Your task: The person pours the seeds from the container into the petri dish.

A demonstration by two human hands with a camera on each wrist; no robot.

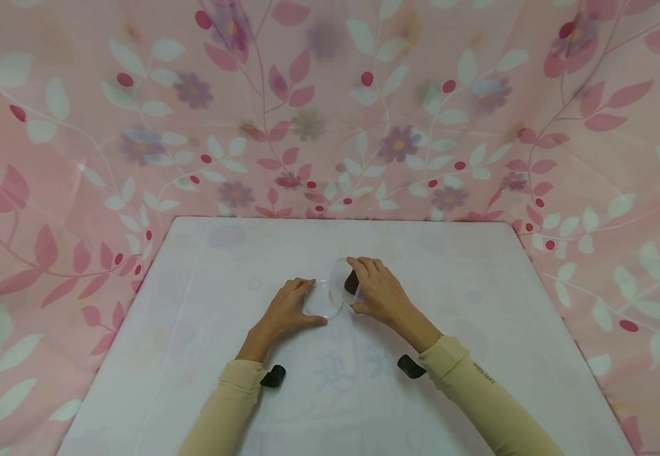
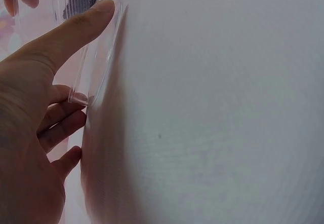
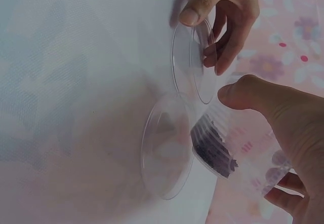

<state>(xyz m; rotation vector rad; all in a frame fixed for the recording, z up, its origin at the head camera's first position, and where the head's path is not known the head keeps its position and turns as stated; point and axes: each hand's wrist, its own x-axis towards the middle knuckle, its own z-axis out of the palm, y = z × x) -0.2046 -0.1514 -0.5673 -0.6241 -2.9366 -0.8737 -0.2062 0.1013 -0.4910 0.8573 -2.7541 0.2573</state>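
My left hand [image 1: 285, 309] grips a clear shallow round dish [image 1: 323, 300], like a petri dish, by its sides, low over the white table. The thumb and fingers lie on opposite edges of it. My right hand [image 1: 382, 292] holds a clear plastic cup [image 3: 242, 138], tilted on its side toward the left. Dark crumbly material [image 3: 215, 150], which looks like soil, lies inside the cup. A second clear round disc [image 3: 167, 148], perhaps a lid, is beside the dish and near the cup in the right wrist view. Only a faint part of the disc shows in the head view.
The white-covered table [image 1: 450, 392] has its far edge against a pink floral curtain [image 1: 318, 126], which also hangs along both sides. Dark wrist-worn devices [image 1: 273, 376] sit beneath the rolled sleeve cuffs.
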